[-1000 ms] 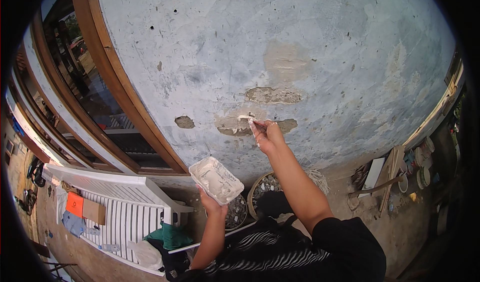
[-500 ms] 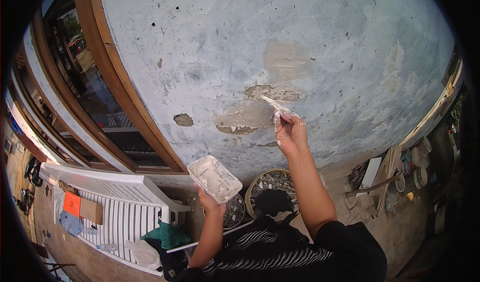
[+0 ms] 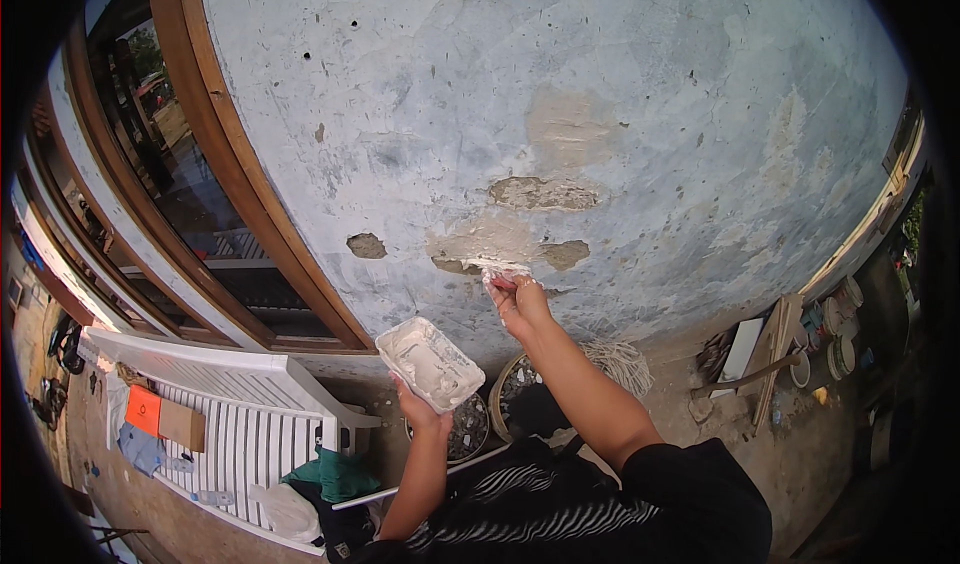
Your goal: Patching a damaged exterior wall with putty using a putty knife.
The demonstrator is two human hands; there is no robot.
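My left hand (image 3: 420, 409) grips a white rectangular tub (image 3: 460, 395) from below, tilted so its pale putty (image 3: 428, 354) faces up. In my right hand (image 3: 522, 306), the fingers are closed around a putty-smeared putty knife (image 3: 500, 265), its handle mostly hidden. The blade lies against the lower edge of a beige patch (image 3: 485, 234) on the weathered pale-blue wall (image 3: 700, 164). Rough chipped hollows sit around it: a long one (image 3: 545, 193) above, one (image 3: 567, 255) to the right and another (image 3: 366, 245) to the left. White putty coats my right fingers.
A wood-framed window (image 3: 215, 164) is at the left, above a white slatted bench (image 3: 240, 434) holding boxes, cloths and bottles. Round planters with stones (image 3: 518, 379) stand at the wall's foot. A mop head (image 3: 618, 366), boards (image 3: 775, 349) and buckets (image 3: 838, 349) lie to the right.
My right hand and the putty knife have moved down and left, from the long upper hollow to the lower edge of the beige patch. My left hand and the tub stay nearly still.
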